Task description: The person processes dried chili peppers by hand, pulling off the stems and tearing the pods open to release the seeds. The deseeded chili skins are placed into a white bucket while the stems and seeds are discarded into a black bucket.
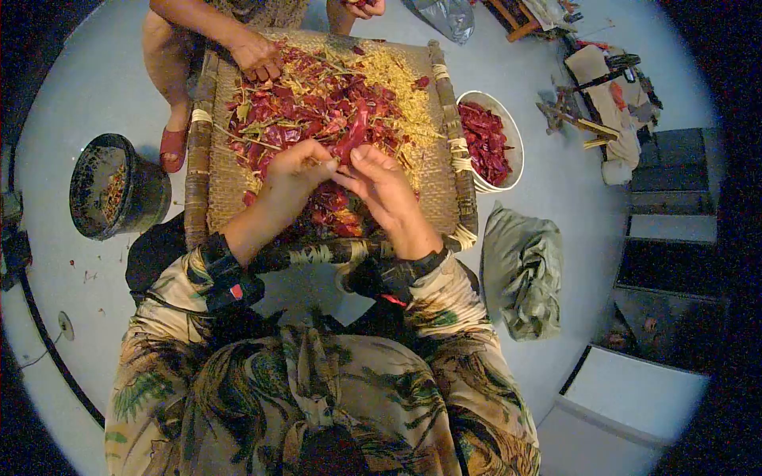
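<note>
A long dried red chili pepper [353, 136] is held up over the near half of a woven tray [444, 170] with a wooden frame. My right hand [386, 190] grips the lower part of the chili between thumb and fingers. Thumb and fingertips of my left hand [294, 181] are pinched together at the chili's lower end, touching the right fingers. Beneath and beyond my hands lies a heap of torn red chilies [290, 115] with stems. Yellow chili seeds [409, 107] spread along the tray's right side.
Opposite, a co-worker's hand [258, 57] reaches into the heap; their other hand [365, 8] holds red pieces. A white bucket [516, 143] of red chilies stands right, above a grey-green sack [522, 274]. A black bucket [151, 194] with scraps stands left.
</note>
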### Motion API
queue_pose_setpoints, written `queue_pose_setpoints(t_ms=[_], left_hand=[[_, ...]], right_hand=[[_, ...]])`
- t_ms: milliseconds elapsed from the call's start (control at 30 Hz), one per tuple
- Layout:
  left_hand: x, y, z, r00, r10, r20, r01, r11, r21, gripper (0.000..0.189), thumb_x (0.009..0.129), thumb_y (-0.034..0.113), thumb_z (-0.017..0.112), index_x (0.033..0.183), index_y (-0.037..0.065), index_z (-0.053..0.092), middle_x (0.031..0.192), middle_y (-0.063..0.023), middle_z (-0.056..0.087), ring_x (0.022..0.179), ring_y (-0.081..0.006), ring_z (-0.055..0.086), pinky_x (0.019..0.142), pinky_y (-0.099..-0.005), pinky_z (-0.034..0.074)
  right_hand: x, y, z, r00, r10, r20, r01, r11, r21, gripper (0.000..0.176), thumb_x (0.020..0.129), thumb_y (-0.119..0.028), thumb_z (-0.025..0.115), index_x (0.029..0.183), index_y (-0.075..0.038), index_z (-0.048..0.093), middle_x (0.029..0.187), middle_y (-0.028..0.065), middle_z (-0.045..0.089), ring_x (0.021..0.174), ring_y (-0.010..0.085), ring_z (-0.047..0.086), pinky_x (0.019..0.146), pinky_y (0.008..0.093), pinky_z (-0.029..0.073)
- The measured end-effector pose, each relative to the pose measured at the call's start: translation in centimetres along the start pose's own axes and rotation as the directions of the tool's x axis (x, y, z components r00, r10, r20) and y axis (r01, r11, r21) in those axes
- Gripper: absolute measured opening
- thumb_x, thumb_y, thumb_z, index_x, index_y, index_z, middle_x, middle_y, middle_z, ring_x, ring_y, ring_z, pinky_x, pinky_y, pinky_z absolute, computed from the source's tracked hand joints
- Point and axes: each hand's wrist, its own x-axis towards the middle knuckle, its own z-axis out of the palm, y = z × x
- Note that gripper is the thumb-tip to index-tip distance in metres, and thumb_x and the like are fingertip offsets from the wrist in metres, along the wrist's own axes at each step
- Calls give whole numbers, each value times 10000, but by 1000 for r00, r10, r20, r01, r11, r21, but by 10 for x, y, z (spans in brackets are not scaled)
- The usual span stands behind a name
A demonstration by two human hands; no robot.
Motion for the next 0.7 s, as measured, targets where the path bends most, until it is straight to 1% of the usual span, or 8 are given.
queue_pose_setpoints(t_ms=[67, 100, 167, 200, 267, 433, 467, 700], left_hand=[[2, -2, -5, 997, 79, -24, -72, 971, 228, 76, 807, 80, 607, 822, 32, 550, 708, -58, 554, 666, -151, 521, 621, -284, 422], [3, -3, -8, 992, 120, -30, -103, 935, 338, 71, 800, 66, 602, 821, 26, 547, 697, -79, 551, 657, -182, 530, 619, -302, 426], [3, -3, -11, 980, 199, 11, -188, 900, 393, 68, 788, 53, 590, 824, 19, 543, 709, -114, 541, 671, -245, 535, 624, -329, 428], [3, -2, -12, 971, 237, 33, -229, 879, 419, 68, 782, 46, 584, 825, 16, 541, 716, -132, 536, 678, -277, 538, 626, -342, 428], [3, 1, -11, 949, 307, 66, -304, 846, 438, 56, 786, 43, 574, 818, 10, 541, 733, -137, 534, 701, -300, 535, 633, -358, 430], [-1, 18, -10, 938, 333, 91, -333, 802, 495, 53, 793, 43, 569, 809, 1, 540, 773, -146, 535, 730, -311, 533, 647, -366, 433], [0, 19, -11, 936, 341, 84, -336, 800, 497, 55, 790, 41, 572, 813, 1, 542, 774, -145, 535, 729, -310, 533, 648, -363, 434], [1, 21, -11, 973, 232, 17, -224, 915, 337, 82, 805, 79, 604, 843, 16, 568, 795, -80, 530, 707, -201, 530, 634, -286, 424]], right_hand=[[-1, -10, 4, 983, -83, -163, 18, 931, -365, 280, 848, -177, 596, 1076, -22, 551, 1129, 113, 571, 1035, 222, 544, 907, 328, 432], [-2, -15, 6, 939, -335, -80, 224, 770, -597, 327, 825, -184, 612, 1103, -30, 536, 1153, 127, 547, 1065, 249, 517, 928, 354, 407], [-6, -28, 9, 698, -671, 250, 487, 189, -853, 431, 781, -197, 646, 1159, -46, 507, 1201, 156, 498, 1126, 302, 462, 968, 406, 359], [-12, -41, 13, 700, -566, 436, 504, -42, -863, 522, 733, -188, 662, 1208, -69, 485, 1306, 189, 405, 1209, 359, 371, 1015, 434, 299], [-11, -41, 15, 700, -450, 555, 559, -138, -817, 531, 716, -185, 673, 1203, -78, 490, 1317, 172, 403, 1207, 364, 372, 1013, 440, 300], [-6, -23, 8, 706, -348, 617, 588, -198, -784, 411, 700, -151, 671, 1084, -65, 549, 1139, 147, 544, 1131, 330, 458, 1013, 464, 299], [-5, -20, 9, 653, -419, 630, 629, -162, -760, 300, 739, -143, 637, 1018, -55, 568, 959, 149, 598, 998, 328, 528, 931, 445, 375], [-13, -17, 17, 785, -364, 501, 555, 56, -830, 185, 815, -149, 579, 937, -12, 564, 800, 198, 581, 766, 391, 555, 644, 452, 434]])
